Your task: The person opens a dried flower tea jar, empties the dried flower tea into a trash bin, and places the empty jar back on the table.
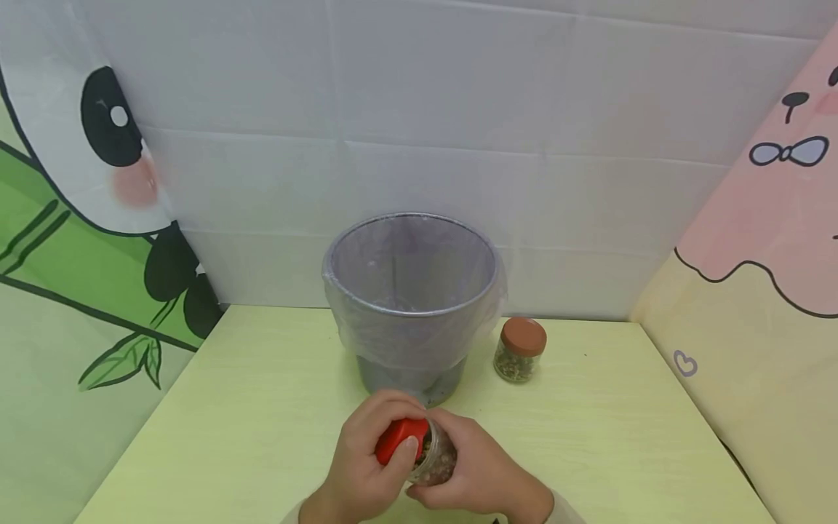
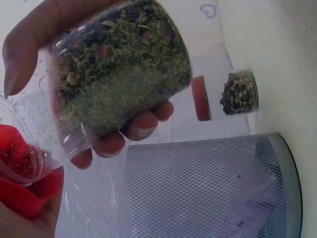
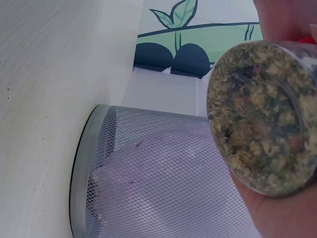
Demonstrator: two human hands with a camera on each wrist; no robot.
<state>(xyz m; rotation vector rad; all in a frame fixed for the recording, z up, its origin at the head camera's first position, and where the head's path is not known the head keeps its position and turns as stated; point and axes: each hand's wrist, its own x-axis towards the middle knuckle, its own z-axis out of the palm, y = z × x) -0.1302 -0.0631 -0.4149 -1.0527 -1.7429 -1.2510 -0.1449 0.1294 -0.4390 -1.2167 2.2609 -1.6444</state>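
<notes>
Yellow table [image 1: 622, 422], left hand [image 1: 358, 460] gripping red lid [image 1: 395, 438], right hand [image 1: 483, 469] gripping jar [image 1: 440, 460] alongside

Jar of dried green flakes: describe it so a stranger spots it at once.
Find the mesh bin. In front of it, in the head view, the right hand holds a clear jar. Unlike the standing jar with its reddish-brown lid, this one has a red cap held at its mouth by the left hand.

Pale-yellow, wood-grained tabletop [image 1: 229, 437] bears a round, grey metal-mesh bin [image 1: 412, 375], plastic-lined, upright just beyond the left hand [image 1: 368, 457] and right hand [image 1: 483, 466]; a small, cylindrical clear jar [image 1: 515, 365], reddish-brown lid [image 1: 524, 335], upright beyond the right hand.
</notes>
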